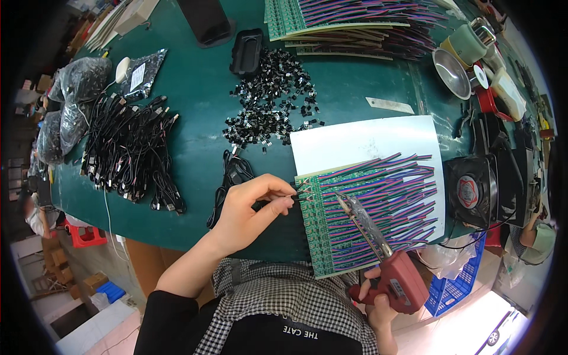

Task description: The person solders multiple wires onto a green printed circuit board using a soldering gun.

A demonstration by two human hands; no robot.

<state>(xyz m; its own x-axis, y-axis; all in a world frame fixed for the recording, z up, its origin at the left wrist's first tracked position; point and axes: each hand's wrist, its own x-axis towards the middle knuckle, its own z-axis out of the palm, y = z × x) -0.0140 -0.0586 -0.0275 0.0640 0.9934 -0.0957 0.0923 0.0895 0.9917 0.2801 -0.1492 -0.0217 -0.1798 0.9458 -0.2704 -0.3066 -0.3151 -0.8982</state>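
A panel of green circuit boards (319,228) with rows of multicoloured ribbon wires (384,207) lies in front of me on a white sheet (367,139). At the panel's upper left edge, my left hand (251,207) pinches a thin dark cable end (297,197) between thumb and forefinger. My right hand (378,302) is wrapped round the handle of a red soldering gun (404,283). Its tip points up and left over the ribbon wires, a short way right of my left fingertips. Beside my left hand lies a looped black cable (236,170), partly covered by that hand.
Many small black connectors (266,100) are heaped by a black tray (246,52). Bundled black cables (127,145) and plastic bags (80,83) lie left. More wired panels (355,26) are stacked at the back. A fan (470,192), metal bowl (451,74) and blade (390,105) are right.
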